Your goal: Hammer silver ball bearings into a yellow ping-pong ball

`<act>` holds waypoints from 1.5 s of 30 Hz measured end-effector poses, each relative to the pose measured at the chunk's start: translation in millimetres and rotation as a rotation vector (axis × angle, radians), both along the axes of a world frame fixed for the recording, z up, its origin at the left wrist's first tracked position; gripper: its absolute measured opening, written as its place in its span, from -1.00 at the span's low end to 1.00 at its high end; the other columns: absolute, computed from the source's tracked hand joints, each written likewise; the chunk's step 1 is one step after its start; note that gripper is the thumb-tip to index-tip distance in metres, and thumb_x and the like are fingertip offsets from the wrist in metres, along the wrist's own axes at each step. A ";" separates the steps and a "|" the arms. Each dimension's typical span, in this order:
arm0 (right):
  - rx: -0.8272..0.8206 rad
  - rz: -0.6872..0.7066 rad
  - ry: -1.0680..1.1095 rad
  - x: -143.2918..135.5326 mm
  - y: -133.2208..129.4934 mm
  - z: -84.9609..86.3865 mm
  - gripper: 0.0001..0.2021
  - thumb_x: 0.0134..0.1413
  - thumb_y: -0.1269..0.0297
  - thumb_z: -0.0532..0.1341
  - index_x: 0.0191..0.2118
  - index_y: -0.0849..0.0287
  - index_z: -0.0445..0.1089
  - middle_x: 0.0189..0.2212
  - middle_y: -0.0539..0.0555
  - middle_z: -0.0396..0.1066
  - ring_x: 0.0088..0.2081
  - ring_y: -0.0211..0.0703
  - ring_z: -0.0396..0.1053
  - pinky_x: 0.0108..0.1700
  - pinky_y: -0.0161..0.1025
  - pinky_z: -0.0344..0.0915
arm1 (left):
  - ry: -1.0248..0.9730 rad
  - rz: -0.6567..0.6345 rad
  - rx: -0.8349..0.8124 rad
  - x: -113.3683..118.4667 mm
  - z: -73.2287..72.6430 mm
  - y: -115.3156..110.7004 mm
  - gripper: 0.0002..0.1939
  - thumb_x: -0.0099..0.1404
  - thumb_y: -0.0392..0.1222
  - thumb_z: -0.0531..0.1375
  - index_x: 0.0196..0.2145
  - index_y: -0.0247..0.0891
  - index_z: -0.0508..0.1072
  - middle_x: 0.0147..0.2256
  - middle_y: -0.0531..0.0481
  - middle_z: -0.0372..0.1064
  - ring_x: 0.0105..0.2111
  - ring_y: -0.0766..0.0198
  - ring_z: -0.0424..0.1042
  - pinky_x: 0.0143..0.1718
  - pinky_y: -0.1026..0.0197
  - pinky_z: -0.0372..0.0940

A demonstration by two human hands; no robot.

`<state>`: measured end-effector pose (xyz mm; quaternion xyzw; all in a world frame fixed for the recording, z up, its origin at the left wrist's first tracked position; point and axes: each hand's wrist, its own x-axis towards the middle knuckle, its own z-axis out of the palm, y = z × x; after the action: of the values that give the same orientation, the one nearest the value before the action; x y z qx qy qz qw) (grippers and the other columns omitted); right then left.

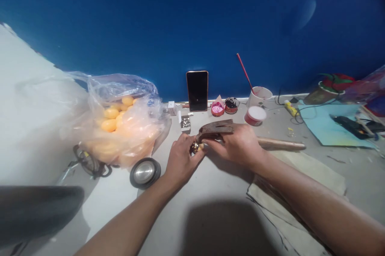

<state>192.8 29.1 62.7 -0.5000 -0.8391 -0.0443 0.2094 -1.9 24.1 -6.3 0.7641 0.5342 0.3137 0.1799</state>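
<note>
My right hand (242, 148) is wrapped round a claw hammer (214, 128) close to its metal head. The hammer's wooden handle sticks out to the right behind my wrist. Between the fingers of my left hand (180, 158) is a small shiny gold-coloured piece (195, 147), partly hidden by the fingers. The hammer's face is right at this piece; whether they touch I cannot tell. Just behind my left hand stands a small open box (185, 123) of tiny metal bits.
A phone (197, 91) leans on the blue wall. To the left lie a plastic bag (126, 128) of yellow-orange balls and a round black-rimmed lid (145, 172). Small tubs, a white cup (260, 95) with a red stick, beige cloth (303, 176) and a light-blue sheet (325, 123) are on the right.
</note>
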 end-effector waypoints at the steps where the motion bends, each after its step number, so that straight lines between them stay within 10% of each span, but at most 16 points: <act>1: 0.008 0.005 0.004 0.0 -0.4 0.1 -0.64 0.30 -0.02 0.22 -0.12 0.13 0.63 -0.33 0.12 0.64 -0.37 -0.06 0.51 -0.36 -0.21 0.12 | 0.003 -0.005 0.001 0.0 -0.2 0.0 -0.95 0.29 -0.24 0.29 -0.29 -0.20 0.47 -0.35 0.03 0.32 -0.31 0.19 0.36 -0.29 0.16 0.19; 15: -0.045 0.016 -0.052 0.9 0.7 -1.7 -0.64 0.29 -0.02 0.22 -0.09 0.13 0.64 -0.30 0.14 0.63 -0.37 -0.05 0.50 -0.36 -0.20 0.12 | -0.090 0.057 -0.080 -1.0 -1.8 -0.7 -0.64 0.22 -0.32 0.25 -0.03 -0.15 0.37 -0.22 0.01 0.43 -0.24 0.14 0.44 -0.22 0.13 0.27; 45: -0.028 -0.021 -0.043 -0.3 -0.2 0.4 -0.62 0.28 -0.05 0.22 -0.17 0.14 0.64 -0.35 0.13 0.64 -0.40 -0.06 0.51 -0.39 -0.21 0.07 | -0.094 0.037 -0.014 -0.1 -3.8 -1.5 -0.75 0.18 -0.36 0.23 -0.17 -0.17 0.40 -0.27 0.02 0.35 -0.29 0.20 0.37 -0.27 0.15 0.27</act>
<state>192.5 28.9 63.1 -0.5107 -0.8386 -0.0457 0.1839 -2.0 22.5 -10.1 0.7373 0.5414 0.3488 0.2040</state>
